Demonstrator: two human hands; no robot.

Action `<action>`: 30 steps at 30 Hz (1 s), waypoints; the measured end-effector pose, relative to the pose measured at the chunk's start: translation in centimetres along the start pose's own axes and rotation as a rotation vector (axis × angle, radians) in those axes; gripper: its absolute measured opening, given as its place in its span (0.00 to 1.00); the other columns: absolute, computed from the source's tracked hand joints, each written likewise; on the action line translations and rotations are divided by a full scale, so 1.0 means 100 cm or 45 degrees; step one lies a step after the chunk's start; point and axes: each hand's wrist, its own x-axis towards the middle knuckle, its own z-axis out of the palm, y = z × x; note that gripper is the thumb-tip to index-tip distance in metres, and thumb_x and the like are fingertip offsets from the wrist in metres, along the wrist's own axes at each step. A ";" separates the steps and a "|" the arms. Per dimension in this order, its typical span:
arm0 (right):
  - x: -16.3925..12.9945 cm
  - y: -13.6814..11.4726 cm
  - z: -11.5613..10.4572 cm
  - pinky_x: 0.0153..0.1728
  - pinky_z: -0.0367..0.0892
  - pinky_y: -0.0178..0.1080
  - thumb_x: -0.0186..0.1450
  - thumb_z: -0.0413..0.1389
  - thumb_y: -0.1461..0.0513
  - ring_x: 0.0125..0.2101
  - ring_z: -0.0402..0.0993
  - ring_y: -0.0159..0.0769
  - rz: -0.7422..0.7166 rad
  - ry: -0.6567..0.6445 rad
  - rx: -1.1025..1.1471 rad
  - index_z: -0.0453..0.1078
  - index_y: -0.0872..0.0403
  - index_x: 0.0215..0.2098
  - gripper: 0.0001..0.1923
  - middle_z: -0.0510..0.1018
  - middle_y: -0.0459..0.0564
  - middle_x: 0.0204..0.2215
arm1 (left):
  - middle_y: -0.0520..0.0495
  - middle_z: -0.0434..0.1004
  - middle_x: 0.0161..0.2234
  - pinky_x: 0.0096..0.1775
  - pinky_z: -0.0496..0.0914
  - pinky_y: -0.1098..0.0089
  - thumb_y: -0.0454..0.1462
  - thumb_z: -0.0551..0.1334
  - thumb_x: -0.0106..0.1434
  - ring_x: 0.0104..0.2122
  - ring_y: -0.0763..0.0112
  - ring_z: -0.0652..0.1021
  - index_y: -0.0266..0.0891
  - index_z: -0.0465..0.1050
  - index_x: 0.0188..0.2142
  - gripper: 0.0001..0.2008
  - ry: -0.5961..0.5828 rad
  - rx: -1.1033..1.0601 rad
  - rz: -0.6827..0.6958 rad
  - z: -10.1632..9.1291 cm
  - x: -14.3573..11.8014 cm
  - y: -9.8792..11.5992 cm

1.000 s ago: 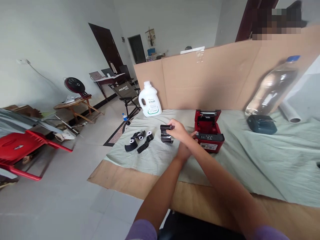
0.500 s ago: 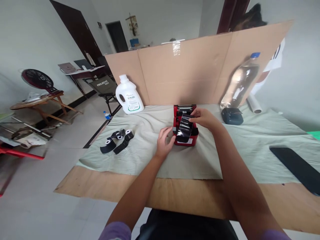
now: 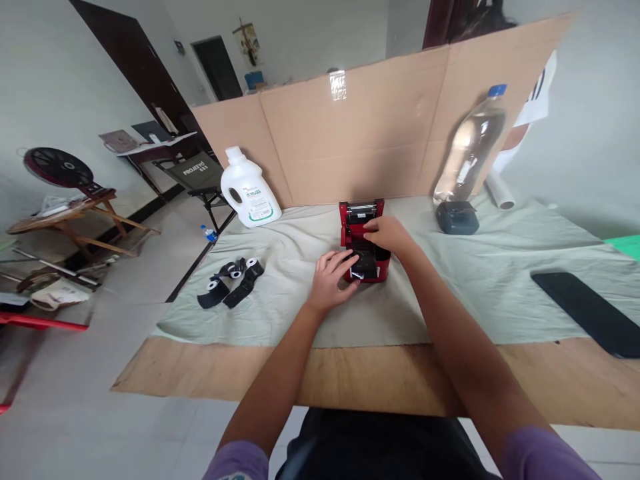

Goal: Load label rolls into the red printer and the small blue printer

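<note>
The black glossy strip [image 3: 367, 269] is lower than a half-second earlier, now lying over the front of the open, red-and-black plastic box-shaped device [image 3: 384, 269]. Left hand [image 3: 329, 283]: fingers parted at the left front corner; right hand [image 3: 393, 233]: fingers bent inside. Whether either pinches cannot be told. Advisable: steady the housing; keep the strip flat and square.
</note>
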 end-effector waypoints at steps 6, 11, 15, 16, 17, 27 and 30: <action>0.012 0.005 -0.013 0.48 0.68 0.48 0.64 0.55 0.55 0.40 0.76 0.44 0.024 0.568 0.208 0.76 0.55 0.46 0.18 0.82 0.57 0.42 | 0.47 0.77 0.55 0.57 0.65 0.58 0.34 0.61 0.66 0.54 0.60 0.70 0.48 0.78 0.52 0.17 0.153 0.012 -0.020 0.006 0.001 0.002; 0.009 0.015 -0.001 0.41 0.70 0.42 0.63 0.53 0.48 0.38 0.74 0.39 0.072 0.595 0.669 0.73 0.53 0.40 0.19 0.80 0.52 0.38 | 0.47 0.80 0.48 0.53 0.67 0.60 0.33 0.58 0.68 0.50 0.63 0.72 0.50 0.82 0.43 0.14 0.243 -0.017 -0.007 0.008 0.000 0.009; -0.019 0.033 0.011 0.39 0.72 0.42 0.56 0.60 0.51 0.36 0.73 0.37 0.104 0.422 0.865 0.72 0.52 0.43 0.20 0.79 0.50 0.41 | 0.47 0.79 0.48 0.53 0.67 0.60 0.36 0.58 0.70 0.50 0.63 0.73 0.51 0.82 0.43 0.13 0.313 -0.048 0.022 0.006 0.001 0.014; -0.025 0.038 0.014 0.41 0.72 0.43 0.54 0.61 0.53 0.38 0.74 0.37 0.084 0.382 0.865 0.72 0.50 0.48 0.24 0.78 0.51 0.46 | 0.47 0.79 0.49 0.54 0.67 0.60 0.37 0.58 0.70 0.50 0.63 0.74 0.51 0.81 0.44 0.12 0.327 -0.063 -0.003 0.006 0.002 0.015; -0.031 0.042 0.018 0.44 0.72 0.44 0.53 0.62 0.54 0.41 0.74 0.39 0.072 0.354 0.877 0.70 0.49 0.52 0.28 0.76 0.52 0.52 | 0.46 0.78 0.51 0.55 0.67 0.60 0.39 0.59 0.70 0.51 0.62 0.74 0.51 0.80 0.47 0.12 0.330 -0.080 -0.043 0.006 0.003 0.015; -0.043 0.044 0.034 0.63 0.62 0.50 0.59 0.57 0.56 0.60 0.69 0.44 0.185 0.189 1.144 0.68 0.48 0.57 0.27 0.74 0.51 0.59 | 0.41 0.70 0.62 0.56 0.67 0.58 0.43 0.65 0.64 0.55 0.56 0.74 0.44 0.47 0.72 0.42 0.117 -0.259 -0.410 0.014 0.011 0.002; -0.045 0.041 0.033 0.63 0.62 0.50 0.60 0.56 0.56 0.60 0.69 0.44 0.185 0.226 1.113 0.67 0.47 0.58 0.27 0.72 0.51 0.61 | 0.43 0.72 0.60 0.55 0.67 0.60 0.41 0.65 0.62 0.54 0.57 0.75 0.44 0.48 0.71 0.43 0.066 -0.191 -0.405 0.012 0.014 -0.003</action>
